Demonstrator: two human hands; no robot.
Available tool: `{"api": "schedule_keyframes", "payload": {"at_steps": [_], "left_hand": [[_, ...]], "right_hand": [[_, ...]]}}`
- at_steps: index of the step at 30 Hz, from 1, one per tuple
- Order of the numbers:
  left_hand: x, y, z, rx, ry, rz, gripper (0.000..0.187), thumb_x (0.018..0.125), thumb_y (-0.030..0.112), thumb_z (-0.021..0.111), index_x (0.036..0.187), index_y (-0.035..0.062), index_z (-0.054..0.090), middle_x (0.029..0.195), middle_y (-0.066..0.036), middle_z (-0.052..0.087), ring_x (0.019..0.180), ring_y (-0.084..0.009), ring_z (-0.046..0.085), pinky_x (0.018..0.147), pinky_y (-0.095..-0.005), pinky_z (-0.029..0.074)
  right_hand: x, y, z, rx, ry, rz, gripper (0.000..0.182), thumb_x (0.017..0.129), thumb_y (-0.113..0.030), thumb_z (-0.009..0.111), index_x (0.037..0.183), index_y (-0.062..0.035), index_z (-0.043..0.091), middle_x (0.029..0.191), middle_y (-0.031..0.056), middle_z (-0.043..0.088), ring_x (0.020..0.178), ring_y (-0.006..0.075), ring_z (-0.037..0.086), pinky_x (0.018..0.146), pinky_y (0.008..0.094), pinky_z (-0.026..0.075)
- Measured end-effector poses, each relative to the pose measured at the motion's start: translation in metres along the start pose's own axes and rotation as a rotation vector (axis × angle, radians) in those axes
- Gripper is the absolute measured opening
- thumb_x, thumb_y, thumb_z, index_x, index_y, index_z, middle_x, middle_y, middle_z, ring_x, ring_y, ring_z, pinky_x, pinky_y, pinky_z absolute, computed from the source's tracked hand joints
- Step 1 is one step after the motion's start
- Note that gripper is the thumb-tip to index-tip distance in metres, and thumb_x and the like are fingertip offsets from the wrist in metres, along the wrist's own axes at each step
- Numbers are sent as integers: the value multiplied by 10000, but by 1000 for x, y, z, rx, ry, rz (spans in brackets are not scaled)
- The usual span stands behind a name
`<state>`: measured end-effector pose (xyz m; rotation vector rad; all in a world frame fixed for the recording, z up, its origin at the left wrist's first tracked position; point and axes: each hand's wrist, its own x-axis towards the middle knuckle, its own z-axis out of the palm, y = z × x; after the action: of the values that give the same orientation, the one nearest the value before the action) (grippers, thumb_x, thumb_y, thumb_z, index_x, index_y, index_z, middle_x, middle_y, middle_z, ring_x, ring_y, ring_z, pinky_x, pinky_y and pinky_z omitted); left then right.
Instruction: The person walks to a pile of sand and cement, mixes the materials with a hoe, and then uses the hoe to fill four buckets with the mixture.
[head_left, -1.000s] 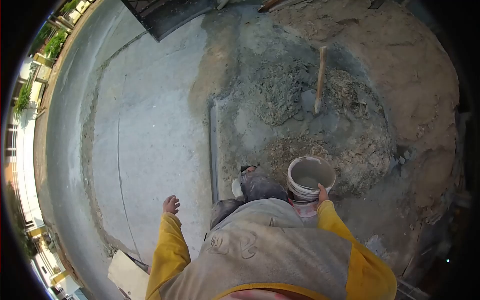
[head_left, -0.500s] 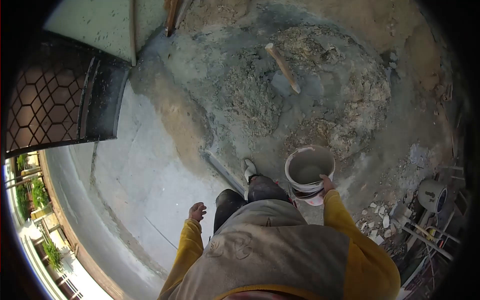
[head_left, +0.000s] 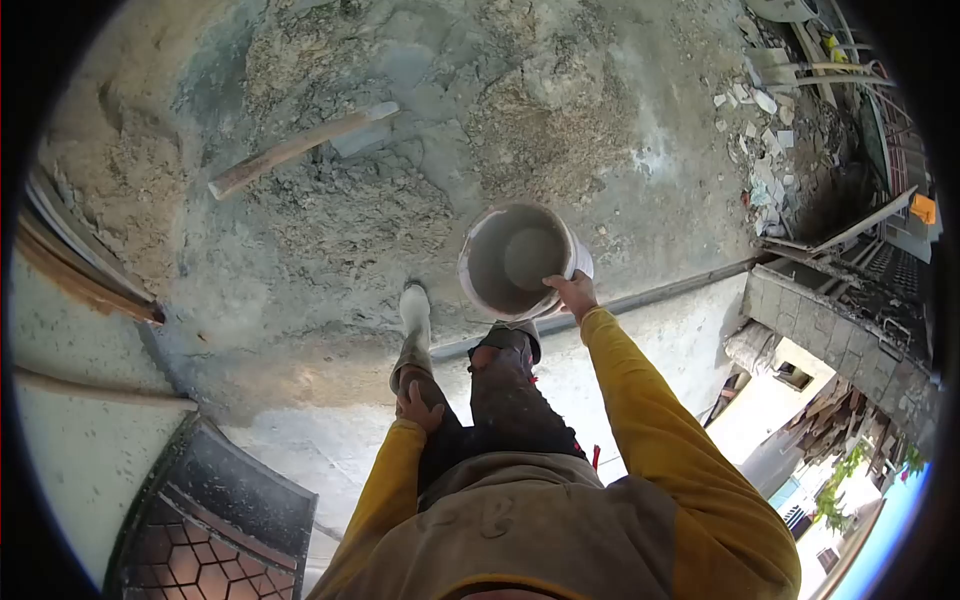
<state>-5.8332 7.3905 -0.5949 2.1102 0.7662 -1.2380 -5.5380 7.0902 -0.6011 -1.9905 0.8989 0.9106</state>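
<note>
My right hand [head_left: 573, 294] grips the rim of a pale bucket [head_left: 584, 262], whose open mouth faces up and shows a grey inside. The bucket hangs in front of my legs, over the wet ground. My left hand [head_left: 420, 408] is beside my left thigh, fingers apart, holding nothing. Farther forward, heaps of grey mortar [head_left: 360, 215] lie on the ground. A wooden handle [head_left: 290, 150] sticks out over them, its far end at a flat grey blade partly sunk in the mix.
A dark metal gate [head_left: 235, 510] with a hexagon pattern stands at the lower left, near boards [head_left: 95, 260]. Broken rubble [head_left: 770, 150] lies at the upper right. A low ledge [head_left: 650, 291] crosses the ground beside my feet, and a block wall [head_left: 835, 345] is at the right.
The view has swung round to the right. The bucket, still in my right hand, is now more in front of me. One boot has stepped forward, and my left hand is closer to my thigh.
</note>
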Motion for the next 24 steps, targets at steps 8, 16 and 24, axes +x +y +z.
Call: {"api": "schedule_keyframes", "payload": {"at_steps": [8, 16, 24], "left_hand": [[10, -20, -37, 173, -198, -100, 905, 703, 368, 725, 1434, 121, 252, 1324, -288, 345, 1148, -514, 471, 958, -523, 451], [31, -10, -43, 372, -207, -55, 803, 698, 377, 729, 1362, 112, 363, 1245, -249, 410, 1075, -463, 532, 924, -506, 466], [40, 1, -43, 453, -203, -65, 768, 688, 387, 733, 1331, 131, 400, 1211, -218, 429, 1074, -427, 540, 917, -495, 466]], "right_hand": [[39, 94, 40, 275, -32, 173, 386, 682, -261, 732, 979, -69, 576, 861, 61, 616, 737, 183, 594, 678, 360, 496], [85, 188, -10, 450, -124, 145, 489, 717, -226, 686, 1165, -64, 573, 990, 77, 625, 872, 218, 609, 784, 378, 497], [113, 246, -7, 685, 189, 513, 849, 769, -517, 687, 1414, -177, 251, 1438, 175, 368, 1210, 486, 445, 991, 663, 293]]}}
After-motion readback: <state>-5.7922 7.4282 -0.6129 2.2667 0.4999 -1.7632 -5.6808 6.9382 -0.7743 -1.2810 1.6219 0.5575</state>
